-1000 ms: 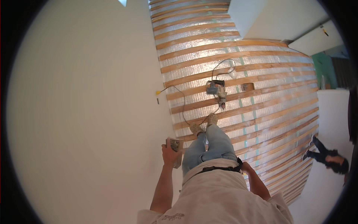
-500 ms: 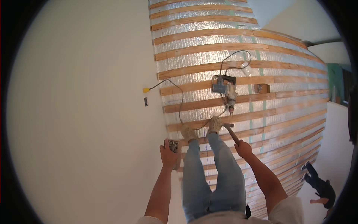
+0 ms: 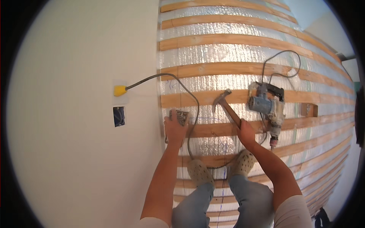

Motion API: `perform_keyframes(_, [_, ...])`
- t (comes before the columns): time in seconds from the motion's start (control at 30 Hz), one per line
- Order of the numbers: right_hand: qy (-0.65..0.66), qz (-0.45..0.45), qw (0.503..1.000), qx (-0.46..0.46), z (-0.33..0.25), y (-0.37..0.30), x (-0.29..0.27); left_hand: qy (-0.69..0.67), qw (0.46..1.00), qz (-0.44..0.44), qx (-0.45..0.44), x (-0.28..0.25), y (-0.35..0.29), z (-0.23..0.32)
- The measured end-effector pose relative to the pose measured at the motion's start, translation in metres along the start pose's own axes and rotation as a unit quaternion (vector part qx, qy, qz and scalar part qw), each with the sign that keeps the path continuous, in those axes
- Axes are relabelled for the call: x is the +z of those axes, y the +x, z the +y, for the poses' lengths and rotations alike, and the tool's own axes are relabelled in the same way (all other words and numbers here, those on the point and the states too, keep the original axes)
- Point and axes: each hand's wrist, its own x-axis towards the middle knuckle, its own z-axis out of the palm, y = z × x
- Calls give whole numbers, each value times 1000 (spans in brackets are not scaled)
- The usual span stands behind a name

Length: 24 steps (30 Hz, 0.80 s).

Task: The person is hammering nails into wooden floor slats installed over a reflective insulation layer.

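My right hand (image 3: 246, 133) grips a claw hammer (image 3: 231, 113) by its wooden handle, the metal head pointing away to the upper left. My left hand (image 3: 176, 130) is closed on a small block-like thing (image 3: 183, 117) with a dark, maze-like pattern, held beside the foot of the white wall; its exact kind cannot be made out. Right of the hammer lies a corded rotary hammer drill (image 3: 268, 104) with a blue-grey and pale body, its bit turned toward me.
Wooden battens (image 3: 213, 68) run across silver foil sheeting. A yellow plug (image 3: 120, 91) sits in the white wall (image 3: 83, 125), above an open dark wall box (image 3: 119, 116). Its black cord (image 3: 198, 106) loops past my clogs (image 3: 200, 173). Someone's dark-clothed legs (image 3: 322, 219) show at lower right.
I have come lower and nearer the floor, with my knees bent. Both hands have moved forward with what they hold. The other person is mostly out of view.
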Motion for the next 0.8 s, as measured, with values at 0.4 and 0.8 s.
perform_keyframes(0.4, [69,70,948,-302,-124,96,-20,4,1000,29,5,45,25,-41])
perform_keyframes(0.8, [277,-7,903,-330,-238,134,-99,-1,999,38,22,49,29,-36])
